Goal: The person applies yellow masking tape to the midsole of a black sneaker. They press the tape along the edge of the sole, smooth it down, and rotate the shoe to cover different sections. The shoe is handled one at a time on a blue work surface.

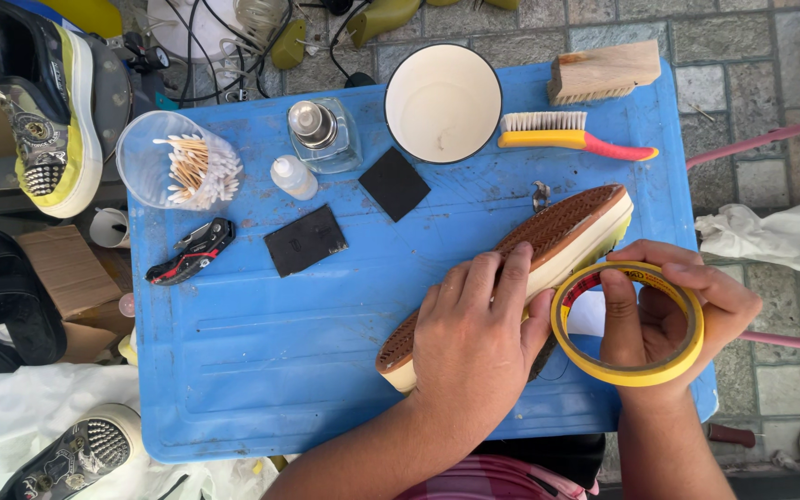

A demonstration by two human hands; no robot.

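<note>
On the blue table (pixel 261 370) the shoe (pixel 548 236) lies sole up at 4 o'clock; the left hand (pixel 474 343) presses flat on it, fingers together. The right hand (pixel 673 310) pinches the yellow tape roll (pixel 628 370); the tape may crease if the shoe slips

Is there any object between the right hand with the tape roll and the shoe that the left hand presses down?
Nothing visible is between them. The right hand holds the yellow tape roll directly beside the shoe, which lies sole-up under the left hand.
</note>
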